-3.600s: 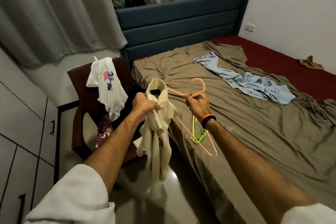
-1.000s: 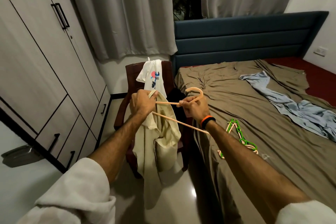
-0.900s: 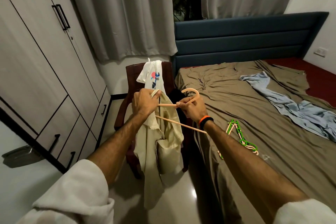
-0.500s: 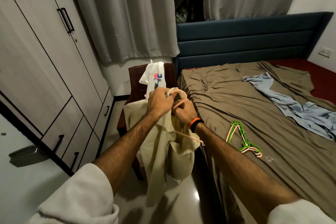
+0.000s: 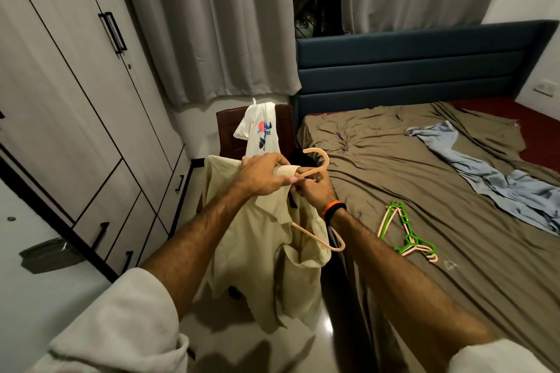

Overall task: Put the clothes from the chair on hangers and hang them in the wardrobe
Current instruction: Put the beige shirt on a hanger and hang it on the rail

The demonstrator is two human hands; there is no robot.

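The left hand point(image 5: 263, 176) grips the collar of a cream shirt point(image 5: 266, 254), fingers curled tight round the cloth, near the centre of the view. Just beside it at 3 o'clock, the right hand point(image 5: 315, 191) holds the neck of a peach hanger point(image 5: 315, 171), fingers closed on it; the hook curves up above both hands and one hanger arm pokes out of the shirt below the wrist. The shirt hangs down toward the floor in front of the chair point(image 5: 227, 130). On the chair back, at 12 o'clock from the hands, a white T-shirt point(image 5: 260, 130) is draped. A wardrobe point(image 5: 69, 94) with its doors closed stands at 9 o'clock. On the bed point(image 5: 424, 191), at 3 o'clock, lie spare hangers point(image 5: 406, 233) and a blue cloth point(image 5: 497, 179).
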